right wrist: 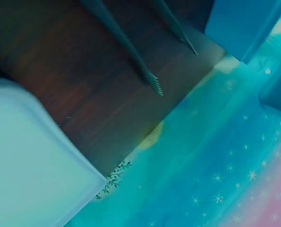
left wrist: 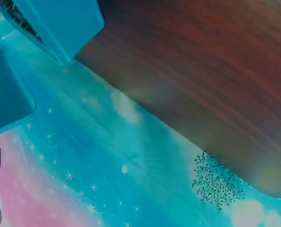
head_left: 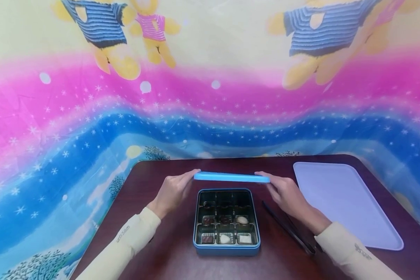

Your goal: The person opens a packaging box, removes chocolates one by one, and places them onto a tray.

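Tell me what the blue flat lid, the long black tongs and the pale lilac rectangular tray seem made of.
Blue flat lid: possibly painted metal or plastic, satin; smooth, even surface with rounded corners.
Long black tongs: plastic or coated metal, unclear, fairly dull; dark arms, toothed tips.
Pale lilac rectangular tray: likely moulded plastic, matte; uniform colour, raised rim.

One left hand point(head_left: 171, 190) and one right hand point(head_left: 287, 192) are holding one blue lid point(head_left: 231, 177). One box point(head_left: 227, 251) is containing nine compartments point(head_left: 243, 197), three pale pieces point(head_left: 242, 220) and at least three dark pieces point(head_left: 207, 238) (the back row is looking too dim for counting). One pair of tongs point(right wrist: 121, 41) and one tray point(head_left: 346, 206) are lying on one table point(head_left: 175, 229); four printed bears point(head_left: 101, 27) are filling one cloth point(head_left: 210, 116).
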Available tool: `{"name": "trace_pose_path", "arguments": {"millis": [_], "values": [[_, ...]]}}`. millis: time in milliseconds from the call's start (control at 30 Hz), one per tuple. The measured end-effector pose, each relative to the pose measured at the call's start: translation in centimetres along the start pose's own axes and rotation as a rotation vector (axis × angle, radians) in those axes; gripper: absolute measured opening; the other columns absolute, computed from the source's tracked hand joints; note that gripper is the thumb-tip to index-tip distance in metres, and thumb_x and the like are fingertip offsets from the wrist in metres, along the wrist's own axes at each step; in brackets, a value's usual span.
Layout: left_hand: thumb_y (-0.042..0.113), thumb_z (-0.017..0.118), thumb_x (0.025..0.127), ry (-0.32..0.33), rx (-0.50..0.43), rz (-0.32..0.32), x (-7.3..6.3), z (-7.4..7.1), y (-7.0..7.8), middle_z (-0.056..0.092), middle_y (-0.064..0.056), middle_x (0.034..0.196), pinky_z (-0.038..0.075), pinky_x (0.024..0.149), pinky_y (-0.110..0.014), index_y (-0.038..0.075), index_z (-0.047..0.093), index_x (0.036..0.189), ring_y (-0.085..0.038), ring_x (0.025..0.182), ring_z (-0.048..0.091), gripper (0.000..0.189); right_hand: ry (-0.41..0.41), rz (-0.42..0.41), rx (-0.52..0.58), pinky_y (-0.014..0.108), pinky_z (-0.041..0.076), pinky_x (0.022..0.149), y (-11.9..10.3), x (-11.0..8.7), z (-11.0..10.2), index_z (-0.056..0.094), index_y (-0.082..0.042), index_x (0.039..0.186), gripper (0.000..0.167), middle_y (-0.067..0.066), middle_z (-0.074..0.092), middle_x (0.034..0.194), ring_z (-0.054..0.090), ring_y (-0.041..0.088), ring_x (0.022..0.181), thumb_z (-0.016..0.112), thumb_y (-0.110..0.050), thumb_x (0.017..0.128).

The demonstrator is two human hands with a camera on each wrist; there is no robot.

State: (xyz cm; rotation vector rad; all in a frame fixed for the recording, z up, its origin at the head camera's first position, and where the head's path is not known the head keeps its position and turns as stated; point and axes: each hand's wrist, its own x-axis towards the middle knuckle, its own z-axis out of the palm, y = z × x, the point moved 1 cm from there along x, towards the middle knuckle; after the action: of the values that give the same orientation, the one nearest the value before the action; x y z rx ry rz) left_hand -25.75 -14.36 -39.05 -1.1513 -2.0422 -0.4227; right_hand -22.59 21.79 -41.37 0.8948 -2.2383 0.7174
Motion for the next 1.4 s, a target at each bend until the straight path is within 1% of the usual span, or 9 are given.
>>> {"name": "trace_pose_path", "arguments": {"millis": [67,267,400,567,733,833,1167,1300,1400], "values": [[0.014,0.058,0.101,0.019,-0.004,-0.012,0.3,0.1,-0.3,0.072,-0.014,0.116,0.059,0.074,-0.033,0.0,0.062,0.128,-0.023,0.087,0.074,0.031,0.004,0.02,0.011,0.012,0.032,0.051,0.1,0.5,0.0,0.064,-0.01,0.131,0.045,0.006,0.076,0.098,0.036,-0.002,0.053,0.065,0.008,0.089],[0.005,0.065,0.095,0.078,-0.063,-0.093,1.4,0.2,-0.8,0.073,-0.014,0.111,0.059,0.079,-0.037,-0.001,0.064,0.125,-0.025,0.093,0.074,0.031,-0.021,0.1,0.085,0.016,0.031,0.046,0.4,1.9,-0.1,0.07,-0.01,0.116,0.024,0.005,0.077,0.095,0.034,-0.003,0.047,0.062,0.001,0.096],[-0.003,0.07,0.088,0.105,-0.118,-0.172,2.0,0.4,-1.0,0.074,-0.015,0.11,0.059,0.078,-0.036,-0.001,0.065,0.125,-0.025,0.093,0.074,0.036,-0.016,0.143,0.106,0.021,0.034,0.048,0.6,2.9,-0.3,0.071,-0.012,0.114,0.021,0.005,0.077,0.091,0.043,-0.003,0.048,0.061,-0.004,0.097],[0.003,0.065,0.094,0.113,-0.157,-0.27,3.0,0.7,-1.2,0.073,-0.016,0.109,0.059,0.071,-0.032,-0.003,0.066,0.123,-0.024,0.088,0.074,0.029,-0.012,0.208,0.128,0.024,0.035,0.049,1.1,3.7,-0.4,0.07,-0.012,0.12,0.024,0.003,0.076,0.088,0.057,0.002,0.055,0.061,-0.009,0.098],[0.007,0.062,0.097,0.108,-0.2,-0.37,3.7,1.1,-1.7,0.072,-0.018,0.112,0.059,0.076,-0.035,-0.003,0.066,0.123,-0.025,0.091,0.073,0.028,0.011,0.263,0.157,0.031,0.056,0.07,1.6,4.5,-0.3,0.07,-0.005,0.121,0.025,0.009,0.076,0.101,0.072,0.017,0.085,0.061,-0.014,0.099],[0.008,0.061,0.098,0.102,-0.23,-0.429,4.0,1.4,-2.1,0.071,-0.019,0.115,0.059,0.077,-0.038,-0.003,0.066,0.124,-0.027,0.093,0.073,0.029,0.0,0.329,0.201,0.041,0.058,0.082,2.0,4.9,-0.1,0.066,-0.001,0.126,0.032,0.015,0.072,0.115,0.073,0.023,0.096,0.059,-0.02,0.101],[0.015,0.057,0.101,0.081,-0.339,-0.579,4.5,3.0,-3.2,0.072,-0.016,0.114,0.058,0.084,-0.038,0.001,0.066,0.126,-0.023,0.097,0.073,0.029,0.011,0.515,0.56,0.032,0.055,0.086,3.5,6.0,1.0,0.057,0.003,0.135,0.038,0.024,0.063,0.13,0.067,0.034,0.11,0.054,-0.018,0.103],[0.016,0.057,0.102,0.08,-0.37,-0.644,4.6,3.6,-3.6,0.073,-0.015,0.11,0.058,0.082,-0.04,0.003,0.067,0.125,-0.023,0.094,0.073,0.028,0.014,0.583,0.636,0.03,0.055,0.086,4.3,6.2,1.8,0.057,0.004,0.135,0.04,0.025,0.06,0.132,0.065,0.035,0.114,0.055,-0.02,0.103],[0.017,0.057,0.102,0.075,-0.393,-0.69,4.7,4.1,-4.0,0.073,-0.014,0.109,0.059,0.079,-0.04,0.003,0.067,0.125,-0.024,0.091,0.073,0.029,0.015,0.624,0.67,0.036,0.054,0.089,4.8,6.2,2.4,0.057,0.003,0.136,0.041,0.025,0.059,0.134,0.065,0.032,0.114,0.055,-0.021,0.102]]}}
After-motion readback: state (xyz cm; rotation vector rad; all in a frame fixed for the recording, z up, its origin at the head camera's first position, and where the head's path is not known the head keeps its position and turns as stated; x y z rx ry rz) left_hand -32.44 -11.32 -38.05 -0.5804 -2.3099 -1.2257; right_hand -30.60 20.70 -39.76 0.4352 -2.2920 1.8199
